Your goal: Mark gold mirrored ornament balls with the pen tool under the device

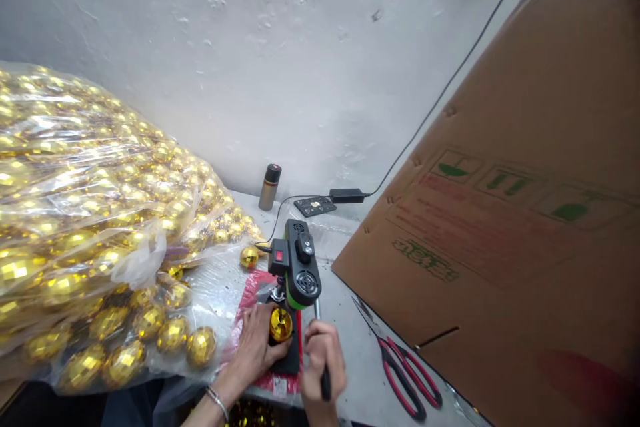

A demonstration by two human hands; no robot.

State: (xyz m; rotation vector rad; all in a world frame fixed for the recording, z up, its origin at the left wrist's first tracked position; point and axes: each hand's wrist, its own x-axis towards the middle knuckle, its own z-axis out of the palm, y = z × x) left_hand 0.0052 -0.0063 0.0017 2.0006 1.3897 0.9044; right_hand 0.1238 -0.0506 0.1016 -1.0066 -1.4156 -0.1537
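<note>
A gold mirrored ball (281,325) sits on the black base of a small bench machine (301,260), below its head. My left hand (257,345) is closed round the ball from the left, thumb in front and fingers behind. To the right of the machine, my right hand (323,361) is wrapped round a lever with a metal rod and a black end (326,383). Red plastic (249,290) lies under the base. Another gold ball (249,257) rests on the table, left of the machine.
A big clear bag of gold balls (100,200) fills the left. Red-handled scissors (407,373) lie right of my right hand, beside a large cardboard box (500,213). Behind the machine are a spray can (270,187), a black card (315,205) and a power adapter (347,196).
</note>
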